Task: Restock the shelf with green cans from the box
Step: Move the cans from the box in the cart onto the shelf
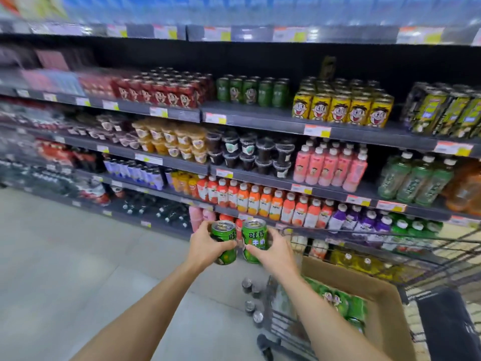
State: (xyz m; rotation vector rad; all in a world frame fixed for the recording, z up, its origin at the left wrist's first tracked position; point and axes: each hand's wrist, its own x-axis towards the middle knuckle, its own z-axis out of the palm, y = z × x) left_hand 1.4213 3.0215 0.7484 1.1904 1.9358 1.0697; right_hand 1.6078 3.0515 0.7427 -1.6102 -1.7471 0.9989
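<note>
Left hand [205, 244] and right hand [273, 252] each grip a green can [225, 242]; lift level to the shelf's green row [252, 91], labels facing out

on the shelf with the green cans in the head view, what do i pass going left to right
red cans → green cans → yellow cans → shrink-wrapped yellow-green packs

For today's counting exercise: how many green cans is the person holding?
2: one green can in the left hand, another green can in the right hand, side by side. More sit in the box.
</note>
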